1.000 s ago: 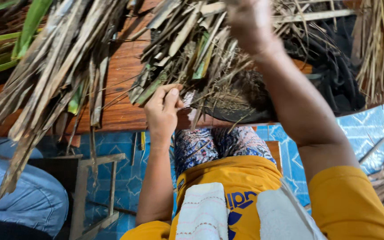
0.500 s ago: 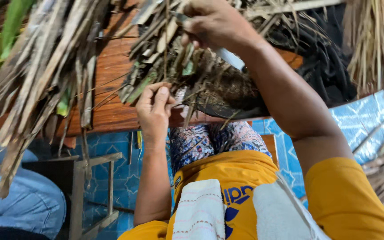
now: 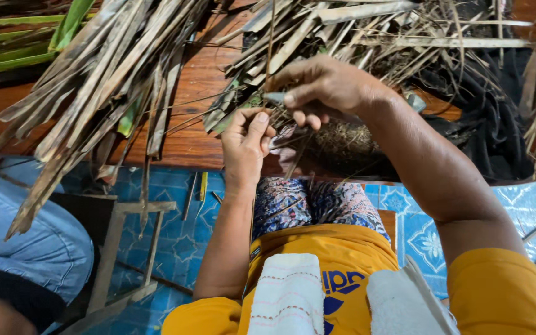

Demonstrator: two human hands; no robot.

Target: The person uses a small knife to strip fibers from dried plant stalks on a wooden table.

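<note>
Here the counter (image 3: 187, 133) is a reddish-brown wooden top, heaped with dried palm-like leaf strips (image 3: 107, 74) in grey-brown, a few green ones (image 3: 7, 53) at the far left edge. The right hand (image 3: 324, 87) is closed round a knife (image 3: 275, 97), its grey blade tip poking out beside the thumb. The left hand (image 3: 246, 146), just below it at the counter's near edge, pinches a thin leaf rib (image 3: 271, 43) between thumb and fingers. Dark cloth (image 3: 485, 136) lies to the right. Below, the floor (image 3: 181, 236) is blue patterned tile, with a wooden stool frame (image 3: 131, 248) and another person's denim-clad leg (image 3: 26, 236) on the left.
</note>
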